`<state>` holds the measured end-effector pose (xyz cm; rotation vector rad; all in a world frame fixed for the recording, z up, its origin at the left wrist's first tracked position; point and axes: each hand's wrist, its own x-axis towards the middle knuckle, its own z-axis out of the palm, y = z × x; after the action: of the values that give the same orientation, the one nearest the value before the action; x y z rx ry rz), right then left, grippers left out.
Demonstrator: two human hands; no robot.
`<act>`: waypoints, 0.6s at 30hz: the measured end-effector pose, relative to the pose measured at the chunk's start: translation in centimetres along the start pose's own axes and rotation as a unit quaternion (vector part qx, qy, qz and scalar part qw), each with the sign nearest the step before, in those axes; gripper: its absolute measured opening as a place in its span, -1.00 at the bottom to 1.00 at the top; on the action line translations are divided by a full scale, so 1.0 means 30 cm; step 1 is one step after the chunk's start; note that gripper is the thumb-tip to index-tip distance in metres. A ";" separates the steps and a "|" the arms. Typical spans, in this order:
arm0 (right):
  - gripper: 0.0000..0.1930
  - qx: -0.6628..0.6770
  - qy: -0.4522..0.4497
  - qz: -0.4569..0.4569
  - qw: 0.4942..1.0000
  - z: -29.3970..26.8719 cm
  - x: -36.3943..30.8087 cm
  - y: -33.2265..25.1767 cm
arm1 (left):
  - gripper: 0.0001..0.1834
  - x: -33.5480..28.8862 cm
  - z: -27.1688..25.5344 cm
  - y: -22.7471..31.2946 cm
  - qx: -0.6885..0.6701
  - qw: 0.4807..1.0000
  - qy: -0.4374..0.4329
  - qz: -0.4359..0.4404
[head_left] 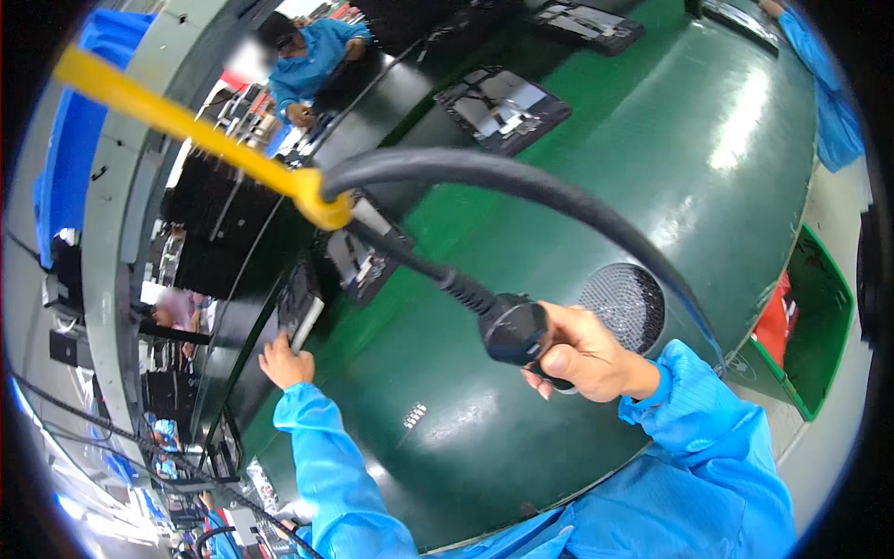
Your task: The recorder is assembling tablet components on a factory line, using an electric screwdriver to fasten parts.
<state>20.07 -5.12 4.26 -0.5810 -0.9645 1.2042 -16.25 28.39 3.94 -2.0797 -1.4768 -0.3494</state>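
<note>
In my right hand point(587, 352) is a black electric screwdriver point(514, 328), my fingers wrapped round its body. A ribbed strain relief and a thick black cable point(503, 172) lead from it, and the cable loops through a yellow strap point(200, 130). The tool's tip is hidden. My left hand point(285, 361) reaches out at the left, fingers apart, beside the near end of a dark flat device point(300, 303); whether they touch it I cannot tell. Behind my right hand lies a round dark dish point(624, 306) with a dotted surface. A small cluster of pale pieces point(415, 415) rests between my arms.
More opened flat devices point(503, 107) lie along the green worktable point(521, 447). A green bin point(818, 326) with something red inside stands off its right edge. A grey metal frame point(121, 186) rises at the left. Co-workers in blue sleeves point(824, 88) are at the far side.
</note>
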 end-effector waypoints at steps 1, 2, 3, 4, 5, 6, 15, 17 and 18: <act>-0.55 0.014 -0.005 0.003 1.000 -0.002 -0.003 0.015 | -0.46 0.006 -0.031 0.012 -0.022 0.999 0.024 0.031; -0.48 0.022 -0.010 -0.025 0.999 0.000 -0.004 0.033 | -0.47 0.014 -0.049 0.026 -0.046 0.996 0.048 0.064; -0.48 0.013 -0.019 -0.034 0.999 0.004 0.004 0.032 | -0.48 0.013 -0.058 0.027 -0.068 0.991 0.070 0.087; -0.48 0.004 -0.028 -0.044 0.999 0.002 0.013 0.025 | -0.48 0.004 -0.068 0.031 -0.090 0.986 0.092 0.109; -0.51 -0.026 -0.020 -0.033 0.999 0.002 0.020 0.004 | -0.52 -0.006 -0.088 0.047 -0.130 0.977 0.115 0.127; -0.51 -0.027 -0.010 -0.033 0.999 0.000 0.019 -0.004 | -0.55 -0.019 -0.140 0.085 -0.162 0.965 0.155 0.133; -0.68 -0.077 0.049 -0.026 0.995 -0.004 0.023 -0.011 | -0.58 -0.310 -0.486 0.206 -0.291 0.932 0.216 0.029; -0.68 -0.033 0.082 -0.038 0.995 0.006 0.011 0.015 | -0.56 -0.361 -0.540 0.299 -0.307 0.928 0.191 0.096; -0.61 -0.080 0.059 -0.043 0.994 -0.002 0.018 0.025 | -0.55 -0.390 -0.557 0.328 -0.312 0.929 0.169 0.106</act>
<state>19.76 -4.39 3.79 -0.7217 -0.9813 1.0115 -9.57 7.27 8.64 -2.4589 -0.9961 -1.1483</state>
